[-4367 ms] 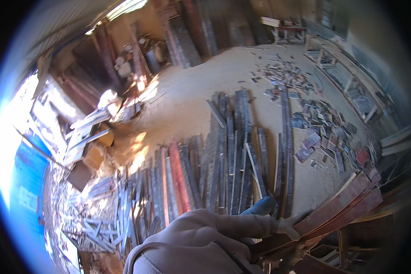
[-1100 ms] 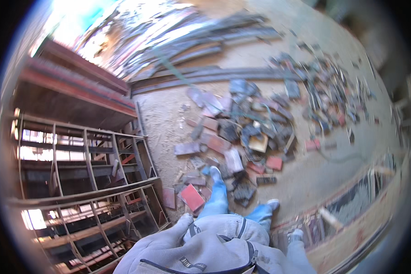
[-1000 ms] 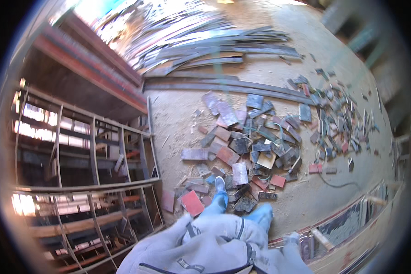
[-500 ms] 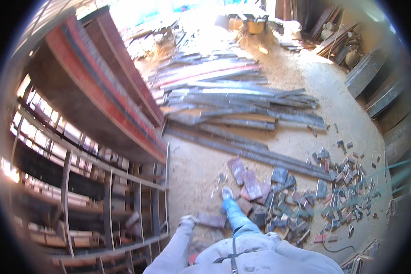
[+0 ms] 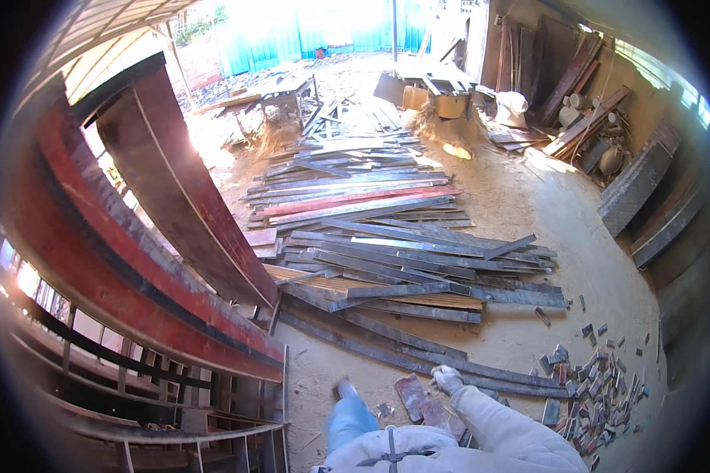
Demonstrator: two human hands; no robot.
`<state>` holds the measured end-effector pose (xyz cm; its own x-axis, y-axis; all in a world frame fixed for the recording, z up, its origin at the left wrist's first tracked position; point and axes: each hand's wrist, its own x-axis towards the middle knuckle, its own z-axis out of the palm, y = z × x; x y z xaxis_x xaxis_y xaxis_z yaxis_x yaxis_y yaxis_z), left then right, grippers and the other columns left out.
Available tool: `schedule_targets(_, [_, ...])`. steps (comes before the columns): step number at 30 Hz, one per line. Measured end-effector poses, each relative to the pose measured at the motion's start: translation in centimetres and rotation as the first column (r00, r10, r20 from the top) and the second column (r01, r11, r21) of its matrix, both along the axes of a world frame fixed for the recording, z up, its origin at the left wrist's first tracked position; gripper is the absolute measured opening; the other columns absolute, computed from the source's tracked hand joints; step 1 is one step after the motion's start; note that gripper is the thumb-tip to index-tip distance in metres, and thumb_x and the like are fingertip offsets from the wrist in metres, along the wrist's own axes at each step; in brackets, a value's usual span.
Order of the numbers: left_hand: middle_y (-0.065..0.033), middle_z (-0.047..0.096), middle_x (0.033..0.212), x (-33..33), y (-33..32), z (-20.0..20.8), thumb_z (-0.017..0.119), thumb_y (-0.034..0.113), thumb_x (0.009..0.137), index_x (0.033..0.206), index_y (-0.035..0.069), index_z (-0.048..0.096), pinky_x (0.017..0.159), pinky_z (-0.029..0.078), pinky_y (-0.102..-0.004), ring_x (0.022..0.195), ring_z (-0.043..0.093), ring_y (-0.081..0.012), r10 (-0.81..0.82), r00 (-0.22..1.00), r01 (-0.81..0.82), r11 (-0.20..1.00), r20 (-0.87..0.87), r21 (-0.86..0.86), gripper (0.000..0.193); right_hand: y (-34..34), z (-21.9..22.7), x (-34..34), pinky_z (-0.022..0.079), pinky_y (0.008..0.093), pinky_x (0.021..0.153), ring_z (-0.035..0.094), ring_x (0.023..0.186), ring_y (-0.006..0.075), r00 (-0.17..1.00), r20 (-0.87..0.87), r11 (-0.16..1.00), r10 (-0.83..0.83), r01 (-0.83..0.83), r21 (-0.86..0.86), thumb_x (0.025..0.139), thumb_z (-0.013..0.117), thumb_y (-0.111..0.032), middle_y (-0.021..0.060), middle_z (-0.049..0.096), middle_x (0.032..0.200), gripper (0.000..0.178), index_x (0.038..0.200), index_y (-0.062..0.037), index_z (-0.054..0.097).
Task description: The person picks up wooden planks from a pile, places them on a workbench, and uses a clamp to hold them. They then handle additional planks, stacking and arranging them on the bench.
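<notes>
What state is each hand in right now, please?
Left hand: not in view.
Right hand: in view, but whether open or closed cannot be told.

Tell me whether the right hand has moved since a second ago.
Yes: the right hand has moved toward the long dark planks. It now shows against their near edge; then, scattered offcuts lay between.

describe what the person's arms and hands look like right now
The right arm is in a long, loose, pale grey sleeve, with no marking that I can make out. The right hand seems to wear a whitish glove, though its fabric is too small to judge. The left hand is out of view.
</notes>
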<state>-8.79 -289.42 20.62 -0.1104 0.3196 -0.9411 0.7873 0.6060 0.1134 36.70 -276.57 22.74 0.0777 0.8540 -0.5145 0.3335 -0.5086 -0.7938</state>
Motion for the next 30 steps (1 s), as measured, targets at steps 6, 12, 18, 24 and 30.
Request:
schedule_targets(6, [-0.005,0.068,0.146,-3.9,19.0,-0.7,0.067,0.051,0.086,0.13,0.026,0.078,0.108,0.054,-0.0486,0.133,0.067,-0.0278,-0.184,0.982,0.184,0.983,0.043,0.003,0.051,18.6,1.4,-5.0,0.057,0.0354,0.063,0.071,0.067,0.019,0.987,-0.052,0.984,-0.152,0.146,-0.104,0.105,0.061,-0.028,0.01,0.076,0.083,0.027,0.11,-0.003,0.069])
schedule_targets(12, [-0.0118,0.072,0.137,-11.7,48.1,-1.1,0.068,0.041,0.085,0.122,0.019,0.081,0.101,0.057,-0.0458,0.124,0.071,-0.0286,-0.83,0.555,0.824,0.557,-0.047,-0.107,0.045,25.3,0.0,-4.6,0.061,0.0396,0.078,0.078,0.081,0.0275,0.982,0.188,0.952,0.03,0.029,-0.306,0.097,0.064,-0.03,0.0164,0.079,0.09,0.032,0.108,-0.0026,0.077])
schedule_targets(18, [-0.0078,0.078,0.077,-12.7,76.5,-0.6,0.069,-0.005,0.078,0.083,0.015,0.084,0.065,0.059,-0.0368,0.069,0.071,-0.015,0.337,0.905,-0.41,0.853,0.259,0.321,0.025,33.8,-7.2,-3.8,0.061,0.0417,0.091,0.077,0.101,0.0323,0.658,0.393,0.736,0.643,-0.386,-0.556,0.093,0.07,-0.027,0.0166,0.079,0.11,0.026,0.105,-0.0069,0.081])
schedule_targets(24, [-0.0102,0.075,0.082,-11.4,93.8,6.5,0.054,0.016,0.107,0.12,0.007,0.073,0.061,0.058,-0.0325,0.063,0.068,-0.0167,0.474,0.815,-0.574,0.734,0.332,0.362,0.025,58.1,-8.1,-3.8,0.06,0.0417,0.093,0.076,0.106,0.0317,0.385,0.292,0.477,0.876,-0.594,-0.648,0.091,0.072,-0.025,0.0154,0.078,0.117,0.025,0.107,-0.0083,0.082])
schedule_targets(30, [-0.0102,0.076,0.084,-15.1,99.9,15.5,0.053,0.024,0.108,0.124,0.007,0.073,0.075,0.058,-0.035,0.073,0.069,-0.0155,0.433,0.893,-0.447,0.815,0.125,0.368,0.031,92.7,0.2,-7.7,0.054,0.0416,0.055,0.067,0.062,0.0237,0.931,-0.15,0.888,-0.331,0.254,-0.384,0.099,0.062,-0.028,0.0139,0.072,0.079,0.025,0.097,-0.0036,0.067])
